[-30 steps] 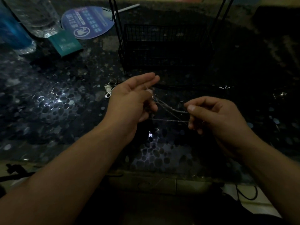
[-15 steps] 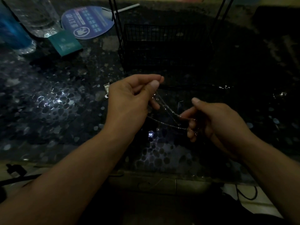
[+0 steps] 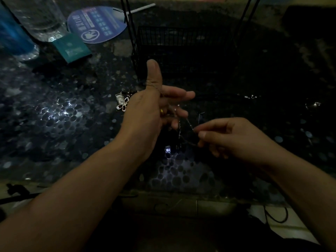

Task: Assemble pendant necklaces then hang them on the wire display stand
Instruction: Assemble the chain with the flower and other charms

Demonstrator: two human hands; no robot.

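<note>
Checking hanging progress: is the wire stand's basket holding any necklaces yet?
Cannot tell: the wire basket is too dark; the chain hangs between both hands.

Far beyond the fingers, upper left, we note a round blue fan and a teal booklet. A clear bottle stands just beside the booklet.

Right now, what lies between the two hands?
In the head view, only the thin chain spans from the left hand to the right hand, above the table.
</note>
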